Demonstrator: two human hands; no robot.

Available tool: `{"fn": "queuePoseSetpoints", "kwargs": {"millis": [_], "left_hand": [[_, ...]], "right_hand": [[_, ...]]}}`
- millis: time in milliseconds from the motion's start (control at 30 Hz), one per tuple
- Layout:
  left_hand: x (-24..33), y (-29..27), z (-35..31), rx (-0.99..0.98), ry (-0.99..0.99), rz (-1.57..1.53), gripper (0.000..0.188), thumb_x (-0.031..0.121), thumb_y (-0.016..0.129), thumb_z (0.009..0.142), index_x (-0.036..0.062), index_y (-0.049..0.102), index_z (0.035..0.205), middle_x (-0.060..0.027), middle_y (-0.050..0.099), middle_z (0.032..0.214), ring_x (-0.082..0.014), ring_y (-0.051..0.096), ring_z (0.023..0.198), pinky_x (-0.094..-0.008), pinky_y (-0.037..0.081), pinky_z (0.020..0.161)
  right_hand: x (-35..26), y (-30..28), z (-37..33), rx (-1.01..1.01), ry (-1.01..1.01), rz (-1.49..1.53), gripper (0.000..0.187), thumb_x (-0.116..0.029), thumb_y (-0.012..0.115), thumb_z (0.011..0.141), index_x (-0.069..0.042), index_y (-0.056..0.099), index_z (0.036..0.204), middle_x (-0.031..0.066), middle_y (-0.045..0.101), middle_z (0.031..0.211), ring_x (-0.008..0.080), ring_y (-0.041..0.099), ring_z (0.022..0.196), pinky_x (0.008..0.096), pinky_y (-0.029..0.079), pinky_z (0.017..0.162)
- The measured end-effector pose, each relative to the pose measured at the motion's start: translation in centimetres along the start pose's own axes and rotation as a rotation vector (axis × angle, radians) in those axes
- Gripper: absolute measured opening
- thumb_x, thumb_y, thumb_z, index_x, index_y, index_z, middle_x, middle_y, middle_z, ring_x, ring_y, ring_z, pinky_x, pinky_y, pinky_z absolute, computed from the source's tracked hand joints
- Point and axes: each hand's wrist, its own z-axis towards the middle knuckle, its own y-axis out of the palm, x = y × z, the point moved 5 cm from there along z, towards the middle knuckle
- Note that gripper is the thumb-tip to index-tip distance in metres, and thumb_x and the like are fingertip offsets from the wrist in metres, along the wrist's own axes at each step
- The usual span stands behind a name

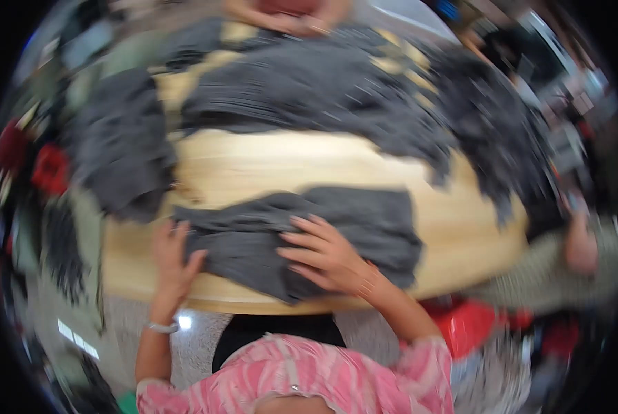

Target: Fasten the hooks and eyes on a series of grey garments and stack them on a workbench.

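Observation:
A dark grey knitted garment (364,224) lies spread and a little wrinkled along the near edge of the wooden table. My right hand (326,255) rests flat on its middle, fingers stretched out and pointing left. At the garment's left end is my left hand (176,259), its fingers apart, touching the cloth's edge. Neither hand grips anything. Motion blur hides the finer detail of the cloth.
A large dark grey garment (288,90) covers the far side of the wooden table (474,241). More grey cloth hangs over the left edge (119,145) and right edge (488,117). Across the table are another person's hands (302,25). A red plastic bag (461,328) sits at lower right.

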Motion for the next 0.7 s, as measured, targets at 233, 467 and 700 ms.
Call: {"fn": "queuePoseSetpoints", "kwargs": {"millis": [233, 467, 700], "left_hand": [[-0.1, 4.5, -2.4, -0.009, -0.358, -0.182, 0.073, 0.041, 0.071, 0.081, 0.0002, 0.047, 0.137, -0.0247, 0.047, 0.138, -0.0437, 0.044, 0.128, -0.0505, 0.037, 0.108], [-0.2, 6.4, -3.4, 0.059, -0.402, -0.362, 0.066, 0.023, 0.069, 0.086, 0.0041, 0.038, 0.141, -0.0220, 0.048, 0.122, -0.0397, 0.048, 0.114, -0.0456, 0.042, 0.098], [0.8, 5.9, -0.9, 0.244, -0.259, -0.654, 0.021, 0.004, 0.064, 0.080, 0.0032, 0.059, 0.100, -0.0137, 0.058, 0.096, -0.0352, 0.057, 0.098, -0.0427, 0.046, 0.084]], "right_hand": [[0.5, 0.2, -4.7, -0.096, 0.091, -0.557, 0.046, -0.030, 0.056, 0.097, -0.009, 0.057, 0.138, 0.0189, 0.060, 0.134, 0.0396, 0.057, 0.122, 0.0581, 0.043, 0.101], [-0.1, 1.4, 0.5, 0.071, 0.002, -0.282, 0.069, -0.048, 0.075, 0.080, -0.007, 0.061, 0.135, 0.0215, 0.057, 0.137, 0.0429, 0.055, 0.124, 0.0591, 0.042, 0.101], [-5.7, 12.6, 8.9, 0.002, -0.078, -0.071, 0.074, -0.023, 0.065, 0.092, 0.003, 0.029, 0.151, 0.0256, 0.034, 0.152, 0.0408, 0.034, 0.140, 0.0486, 0.032, 0.113]]}}
